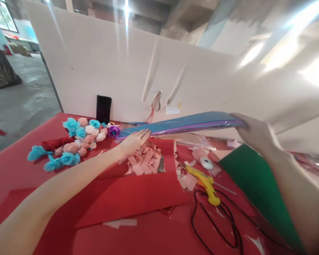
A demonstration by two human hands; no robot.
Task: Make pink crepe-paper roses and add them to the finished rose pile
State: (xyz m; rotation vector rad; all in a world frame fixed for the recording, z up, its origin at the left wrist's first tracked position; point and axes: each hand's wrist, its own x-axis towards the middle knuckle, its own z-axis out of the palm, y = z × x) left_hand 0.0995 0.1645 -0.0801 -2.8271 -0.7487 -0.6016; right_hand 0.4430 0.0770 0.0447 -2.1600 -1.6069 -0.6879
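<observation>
Stretched across the back of the table is a long, flat bundle of blue sheets (180, 123) with a purple edge and a shiny clear wrapping. My right hand (251, 129) grips its right end, raised off the table; the fingertips are partly hidden. My left hand (135, 141) lies flat with fingers stretched out at the bundle's near edge, apparently touching it near its left end. Below that hand sits a heap of pink paper scraps (146, 159) beside red sheets (133, 194). A purple paper flower (113, 131) is just left of the bundle.
Blue, pink, white and red paper flowers (81, 132) cluster at the left. A dark phone (103, 109) leans on the white partition (101, 60). A yellow glue gun (206, 182) with a black cord, a white mouse-like object (206, 163) and a green sheet (257, 191) lie to the right.
</observation>
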